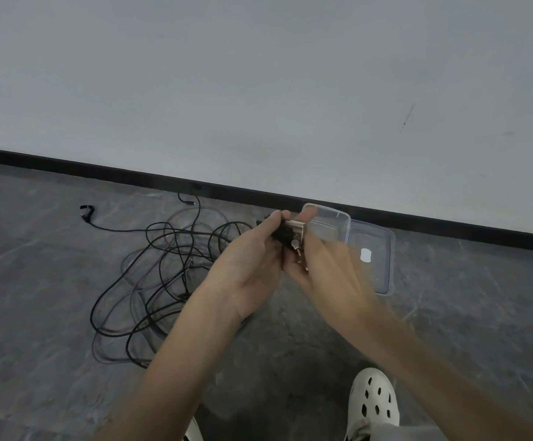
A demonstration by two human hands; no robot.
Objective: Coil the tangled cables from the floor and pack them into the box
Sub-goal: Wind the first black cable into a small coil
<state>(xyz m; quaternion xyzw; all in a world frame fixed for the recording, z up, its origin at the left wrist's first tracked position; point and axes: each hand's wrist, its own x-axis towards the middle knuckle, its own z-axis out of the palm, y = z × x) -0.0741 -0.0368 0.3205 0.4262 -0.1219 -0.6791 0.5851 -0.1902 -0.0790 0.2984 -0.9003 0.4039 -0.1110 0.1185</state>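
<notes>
Left hand (252, 265) grips black cable bundle (281, 234), blurred right hand (329, 265) pinches its metallic end, near clear box (329, 214); tangled cables (163, 275) on floor left, probably light, limp, snag-prone: lift by plug ends.

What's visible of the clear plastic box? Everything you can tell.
The clear plastic box is a see-through, rounded-corner tub lying open on the grey floor close to the black baseboard. Its lid, also clear, with a small white label, lies flat against its right side; a hinge can't be made out. No cable shows inside. The right hand, holding the cable bundle, hides its near left part.
</notes>
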